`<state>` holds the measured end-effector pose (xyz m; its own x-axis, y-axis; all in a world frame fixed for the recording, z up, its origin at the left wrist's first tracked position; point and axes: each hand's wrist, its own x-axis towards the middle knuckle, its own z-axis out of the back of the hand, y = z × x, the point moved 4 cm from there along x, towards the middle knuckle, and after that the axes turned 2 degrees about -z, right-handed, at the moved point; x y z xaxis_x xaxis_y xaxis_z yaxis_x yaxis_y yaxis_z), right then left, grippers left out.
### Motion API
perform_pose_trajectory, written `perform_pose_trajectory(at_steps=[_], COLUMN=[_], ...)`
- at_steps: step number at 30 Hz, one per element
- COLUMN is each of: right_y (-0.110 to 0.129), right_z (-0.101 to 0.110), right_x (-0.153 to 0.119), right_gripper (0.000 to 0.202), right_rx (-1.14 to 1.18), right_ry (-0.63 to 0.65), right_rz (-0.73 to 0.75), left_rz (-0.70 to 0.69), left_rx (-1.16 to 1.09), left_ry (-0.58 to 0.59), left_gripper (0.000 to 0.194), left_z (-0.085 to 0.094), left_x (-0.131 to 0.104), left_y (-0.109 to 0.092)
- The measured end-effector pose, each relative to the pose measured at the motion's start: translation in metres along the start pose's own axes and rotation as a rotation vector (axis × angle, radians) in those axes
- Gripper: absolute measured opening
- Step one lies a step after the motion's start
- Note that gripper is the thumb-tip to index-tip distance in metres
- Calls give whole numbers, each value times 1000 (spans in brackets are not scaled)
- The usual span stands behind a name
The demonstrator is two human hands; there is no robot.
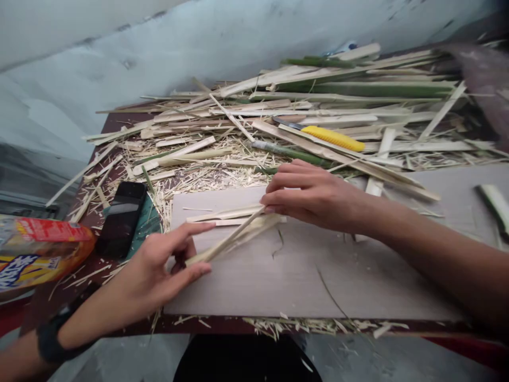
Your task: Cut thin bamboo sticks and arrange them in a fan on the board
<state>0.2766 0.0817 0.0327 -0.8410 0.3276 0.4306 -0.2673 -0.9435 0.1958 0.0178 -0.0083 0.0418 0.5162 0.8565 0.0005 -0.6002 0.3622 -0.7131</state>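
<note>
A thin pale bamboo strip (pixel 230 237) slants over a light grey board (pixel 302 281). Its upper end is pinched between the thumb and fingers of my right hand (pixel 314 193). At the lower end is my left hand (pixel 157 265), with index finger and thumb spread on either side of the strip and the other fingers curled partly out of sight. Whether those curled fingers touch the strip is hidden. More split bamboo pieces (pixel 222 214) lie on the board just behind it, reaching under my right hand.
Split bamboo lengths (pixel 350 98) and shavings (pixel 214 172) are heaped along the wall. A yellow-handled knife (pixel 334 138) lies among them. To the left are a black phone (pixel 122 217) and a bottle with a red cap-side label (pixel 43 249). Shavings line the front edge.
</note>
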Motion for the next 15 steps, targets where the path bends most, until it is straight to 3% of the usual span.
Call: perform_pose_trajectory(at_steps=[5,7,12,15], right_y=[-12,-19,-33,-30], right_z=[-1,-1,-2,0], right_x=[-5,-8,-11,-9], right_gripper=[6,7,17,20], right_rx=[-16,-32,-113,-195], right_ry=[-22,-49,-15,-15], right_rz=[-32,-61,-140,-201], left_rz=[52,46,-187,-241], left_rx=[61,102,260,345], left_ry=[-9,-67,-197,-261], left_gripper=[43,41,28,23], left_z=[-14,-17,-25,-34], left_x=[-45,-54,-53,-48], left_y=[1,3,-2,-9])
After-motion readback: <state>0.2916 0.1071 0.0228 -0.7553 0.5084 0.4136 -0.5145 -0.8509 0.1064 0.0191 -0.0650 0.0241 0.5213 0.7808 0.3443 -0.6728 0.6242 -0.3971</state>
